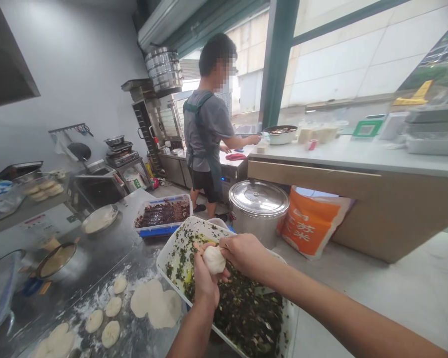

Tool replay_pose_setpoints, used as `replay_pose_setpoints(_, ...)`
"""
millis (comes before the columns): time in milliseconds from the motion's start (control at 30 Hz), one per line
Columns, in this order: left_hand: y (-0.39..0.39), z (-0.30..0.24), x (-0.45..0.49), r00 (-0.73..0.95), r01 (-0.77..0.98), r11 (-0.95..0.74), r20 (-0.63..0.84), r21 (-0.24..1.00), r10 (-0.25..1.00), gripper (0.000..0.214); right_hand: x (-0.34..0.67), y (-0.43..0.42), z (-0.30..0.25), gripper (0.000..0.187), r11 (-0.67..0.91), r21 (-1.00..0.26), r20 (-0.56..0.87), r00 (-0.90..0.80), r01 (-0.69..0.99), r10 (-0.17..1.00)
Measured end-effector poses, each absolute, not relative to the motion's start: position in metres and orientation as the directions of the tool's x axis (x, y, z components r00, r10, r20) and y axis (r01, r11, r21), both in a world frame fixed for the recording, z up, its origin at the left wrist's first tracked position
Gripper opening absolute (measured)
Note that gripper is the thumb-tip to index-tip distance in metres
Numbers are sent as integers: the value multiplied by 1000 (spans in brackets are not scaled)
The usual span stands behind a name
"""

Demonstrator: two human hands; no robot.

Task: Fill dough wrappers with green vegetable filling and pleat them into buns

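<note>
A white dough bun (214, 261) is sitting above the tub (164, 252), cradled in the left hand (205, 279), whose fingers are curling round its underside and far side, apparently to support the soft dough without squashing it. The right hand (244, 254) is reaching in from the right, its fingertips coming together on the bun's edge, so both hands' grip is closing on this one piece. Being held over the tub is probably letting any loose chopped greens (246, 318) drop back among the rest.

Just left of the tub, flat dough rounds (147, 298) are overlapping on the tabletop (123, 251), seemingly lying there to be within easy reach. Farther left of the tub, small dough pieces (113, 307) are lying spaced out on scattered flour (129, 286), which is likely preventing sticking. Beyond the tub, dark paste (164, 214) is filling a separate box (190, 201), presumably keeping the two fillings unmixed.
</note>
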State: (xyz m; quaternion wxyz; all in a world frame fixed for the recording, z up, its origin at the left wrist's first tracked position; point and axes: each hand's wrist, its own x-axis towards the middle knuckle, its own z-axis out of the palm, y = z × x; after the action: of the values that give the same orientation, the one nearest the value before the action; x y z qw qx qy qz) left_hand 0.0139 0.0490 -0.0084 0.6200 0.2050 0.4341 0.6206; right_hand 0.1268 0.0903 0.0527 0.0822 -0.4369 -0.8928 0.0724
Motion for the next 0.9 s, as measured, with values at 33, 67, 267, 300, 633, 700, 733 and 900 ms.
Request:
replay_pose_setpoints(33, 48, -9, 14, -167, -579, 128, -270, 805, 948, 47, 127, 91, 52, 21, 615, -221, 80, -614, 757, 785)
replay_pose_setpoints(67, 48, -9, 14, -179, -566, 125, -270, 815, 946, 48, 127, 92, 52, 21, 627, -250, 82, -630, 737, 773)
replay_pose_setpoints(267, 55, -13, 11, -178, -595, 205, -376, 777, 909, 51, 125, 91, 51, 13, 654, -393, 82, -684, 646, 725)
replay_pose_setpoints(300, 56, -13, 10, -177, -602, 209, -383, 771, 907, 51, 124, 91, 51, 12, 636, -404, 83, -666, 657, 741)
replay_pose_setpoints(633, 50, 5, 7, -182, -602, 126, -288, 789, 940, 55, 126, 96, 54, 17, 690, -396, 142, -702, 605, 698)
replay_pose_setpoints(700, 52, 4, 7, -151, -598, 168, -315, 784, 937, 56, 126, 95, 54, 16, 729, -408, 172, -738, 549, 652)
replay_pose_setpoints(733, 53, 4, 7, -135, -606, 187, -332, 773, 934, 56, 126, 94, 54, 16, 734, -403, 187, -736, 547, 651)
replay_pose_setpoints(900, 55, 7, 5, -96, -637, 230, -372, 735, 923, 56, 124, 92, 53, 12, 661, -362, 218, -630, 657, 746)
